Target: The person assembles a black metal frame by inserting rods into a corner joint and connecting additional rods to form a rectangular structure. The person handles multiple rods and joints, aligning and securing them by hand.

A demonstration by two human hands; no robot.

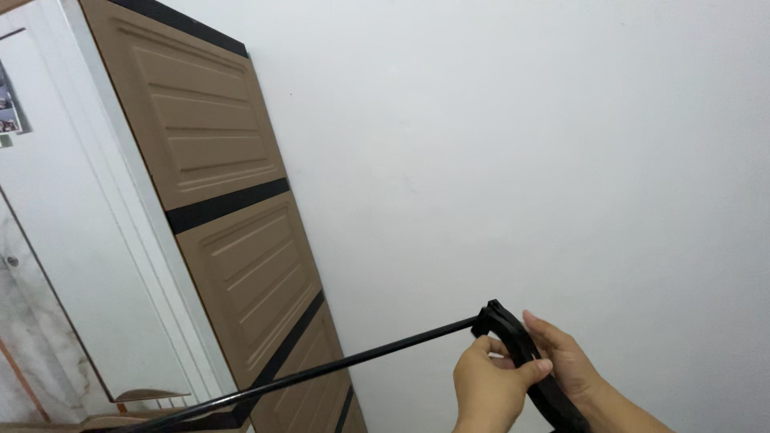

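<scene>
Both hands hold a black handle (521,353) joined to a long black rod (321,371). The left hand (489,389) curls around its front, thumb pressed on top; the right hand (565,361) wraps it from behind, near the white wall (521,144). The rod runs leftward past a brown panelled cabinet (233,240).

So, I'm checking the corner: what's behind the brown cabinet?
A plain white wall stands behind the brown cabinet; the cabinet covers the wall directly behind it.
</scene>
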